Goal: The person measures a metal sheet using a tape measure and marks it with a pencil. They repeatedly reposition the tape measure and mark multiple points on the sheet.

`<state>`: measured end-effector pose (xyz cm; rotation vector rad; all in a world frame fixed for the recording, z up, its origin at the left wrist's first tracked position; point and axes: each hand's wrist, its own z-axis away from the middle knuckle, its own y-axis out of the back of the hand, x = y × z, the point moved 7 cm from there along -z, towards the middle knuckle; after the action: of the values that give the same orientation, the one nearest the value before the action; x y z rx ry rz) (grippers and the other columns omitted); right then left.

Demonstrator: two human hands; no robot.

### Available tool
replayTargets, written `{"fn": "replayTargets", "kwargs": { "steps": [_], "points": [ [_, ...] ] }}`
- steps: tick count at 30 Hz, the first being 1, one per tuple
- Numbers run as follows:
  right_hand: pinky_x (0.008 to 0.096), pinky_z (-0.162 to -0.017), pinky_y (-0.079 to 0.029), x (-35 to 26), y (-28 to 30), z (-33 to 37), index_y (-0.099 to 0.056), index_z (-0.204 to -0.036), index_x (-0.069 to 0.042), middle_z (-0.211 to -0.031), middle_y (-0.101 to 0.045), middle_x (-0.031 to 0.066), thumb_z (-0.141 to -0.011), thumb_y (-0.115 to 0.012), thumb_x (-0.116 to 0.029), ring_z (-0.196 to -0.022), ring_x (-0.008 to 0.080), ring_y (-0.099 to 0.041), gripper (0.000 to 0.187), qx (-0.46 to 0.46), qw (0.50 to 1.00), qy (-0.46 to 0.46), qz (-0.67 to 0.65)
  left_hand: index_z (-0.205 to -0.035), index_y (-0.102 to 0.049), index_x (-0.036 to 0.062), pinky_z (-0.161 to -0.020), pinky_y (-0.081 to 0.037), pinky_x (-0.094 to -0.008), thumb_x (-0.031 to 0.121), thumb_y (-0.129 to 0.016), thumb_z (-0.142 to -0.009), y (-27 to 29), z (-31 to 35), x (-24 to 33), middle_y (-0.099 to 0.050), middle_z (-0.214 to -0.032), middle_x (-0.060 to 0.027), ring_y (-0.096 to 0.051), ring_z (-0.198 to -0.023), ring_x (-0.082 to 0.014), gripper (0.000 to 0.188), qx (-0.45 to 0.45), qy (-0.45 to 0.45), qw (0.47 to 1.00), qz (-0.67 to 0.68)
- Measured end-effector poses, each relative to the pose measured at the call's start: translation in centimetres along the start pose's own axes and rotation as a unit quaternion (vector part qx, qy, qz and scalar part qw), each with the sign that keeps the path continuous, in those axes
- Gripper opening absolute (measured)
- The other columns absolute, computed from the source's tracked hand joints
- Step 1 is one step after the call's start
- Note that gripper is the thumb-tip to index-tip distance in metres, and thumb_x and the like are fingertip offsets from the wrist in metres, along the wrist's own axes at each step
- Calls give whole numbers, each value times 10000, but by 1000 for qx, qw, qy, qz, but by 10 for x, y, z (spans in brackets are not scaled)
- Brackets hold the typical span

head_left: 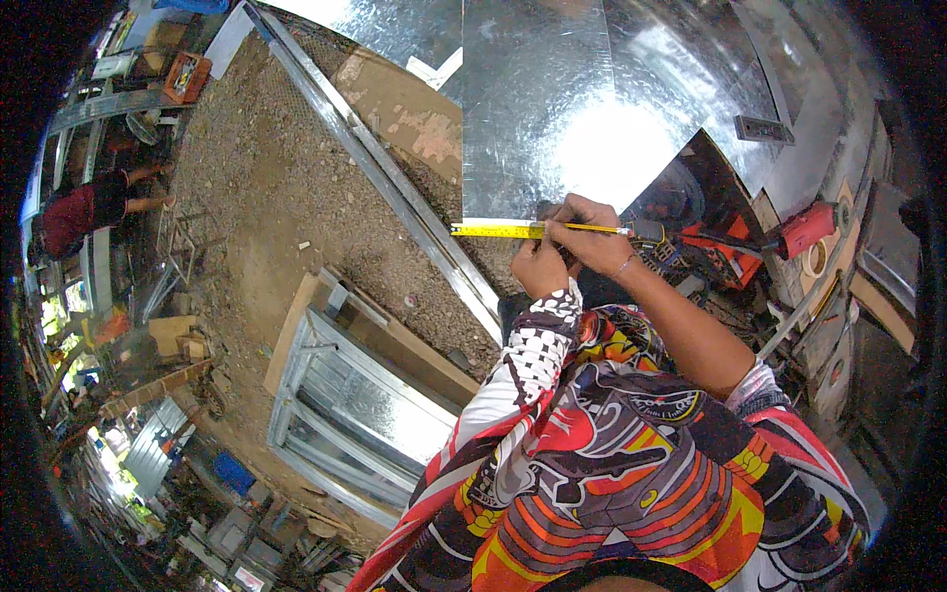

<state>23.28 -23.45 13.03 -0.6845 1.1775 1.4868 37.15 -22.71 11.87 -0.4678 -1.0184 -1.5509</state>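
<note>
A shiny metal sheet (pixel 523 109) lies in front of me, its near edge close to both hands. Along that edge runs the yellow blade of a tape measure (pixel 488 231), reaching to the sheet's left corner. My left hand (pixel 541 268) is closed on the tape measure; the case is mostly hidden by my fingers. Just above and to the right, my right hand (pixel 589 235) grips a yellow pencil (pixel 600 229), its eraser end pointing right. The pencil's tip is hidden near the blade and the sheet edge.
Long metal channels (pixel 370 148) slant across the gravel floor on my left. A metal frame (pixel 345 405) lies lower left. At right are a red-handled tool (pixel 809 230), a tape roll (pixel 815 259) and a grey metal block (pixel 764 129). Another person (pixel 84 212) is far left.
</note>
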Motion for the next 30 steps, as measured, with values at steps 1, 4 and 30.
{"fn": "replayTargets", "kwargs": {
  "steps": [1, 4, 30],
  "points": [
    [348, -603, -535, 0, -1, -1, -683, -914, -19, -764, -683, 104, -850, -766, -291, -683, 135, -627, 292, 1, 1000, 9, 10, -1069, -725, -89, -674, -547, -333, 161, -674, -961, 0, 0, 0, -747, -890, -135, -693, -775, -175, 277, 1, 0, 1000, 4],
    [347, -579, -529, -6, -1, -1, -684, -903, -16, -724, -675, 97, -853, -763, -274, -651, 130, -623, 275, 0, 999, 32, 27, -1071, -724, -92, -695, -542, -321, 147, -674, -959, 1, 0, 0, -750, -902, -133, -687, -794, -165, 269, 2, -2, 1000, 8],
    [276, -631, -518, -17, 2, 3, -624, -816, -1, -777, -692, 61, -877, -748, -144, -719, 75, -605, 199, 19, 990, -57, -131, -1071, -709, -106, -669, -540, -319, 99, -661, -952, -2, -4, -3, -742, -897, -136, -676, -760, -158, 242, -31, -52, 998, -26]
  ]
}}
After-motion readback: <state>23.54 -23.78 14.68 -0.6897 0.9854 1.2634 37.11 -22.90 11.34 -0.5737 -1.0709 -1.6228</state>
